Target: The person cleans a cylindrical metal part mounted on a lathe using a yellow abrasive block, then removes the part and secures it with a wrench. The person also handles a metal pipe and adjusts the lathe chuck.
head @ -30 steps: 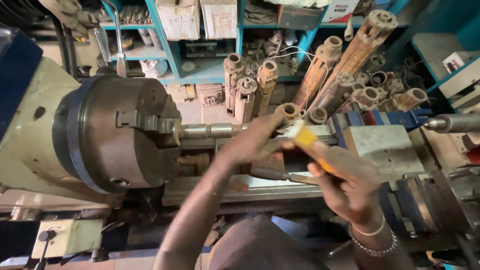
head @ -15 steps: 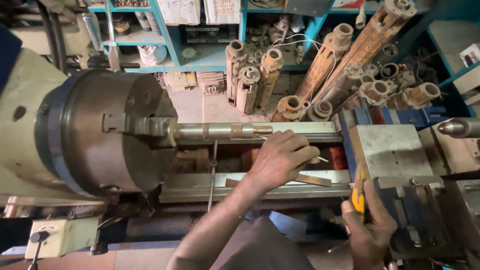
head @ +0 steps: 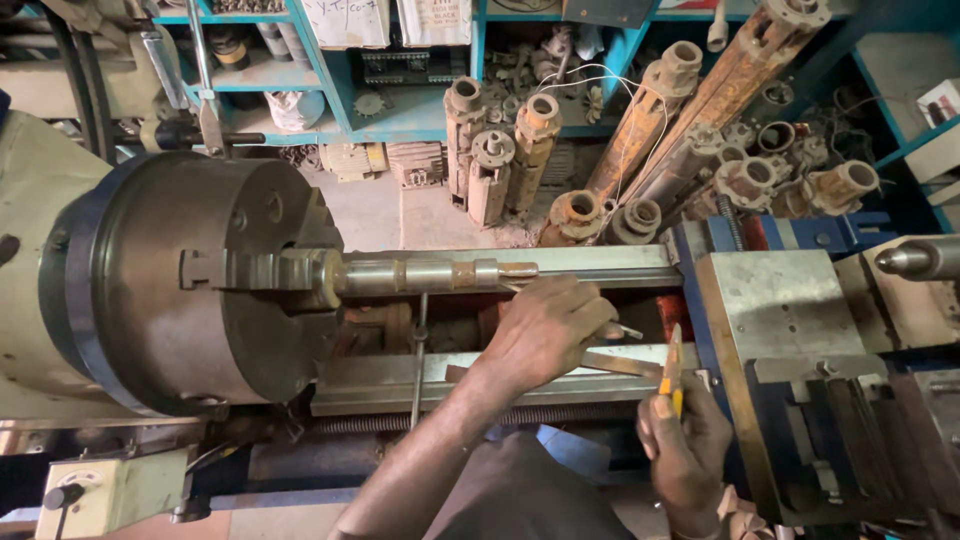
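— So, where is the shaft (head: pixel 430 272)?
— Clamped in the lathe chuck (head: pixel 200 285), lying level above the lathe bed (head: pixel 480 375).
— And the hands?
— Left hand (head: pixel 545 330) curls over a thin metal pin (head: pixel 628 331) just below the shaft; right hand (head: pixel 685 450) grips a yellow-handled tool (head: pixel 672 375) at the bed's front edge.

Two pale cardboard boxes stand side by side on the top tier of the blue shelving (head: pixel 345 95): left box (head: pixel 345 18) and right box (head: pixel 433 18), each hand-marked in dark ink. A white carton (head: pixel 942 100) sits in the shelving's far-right bay.
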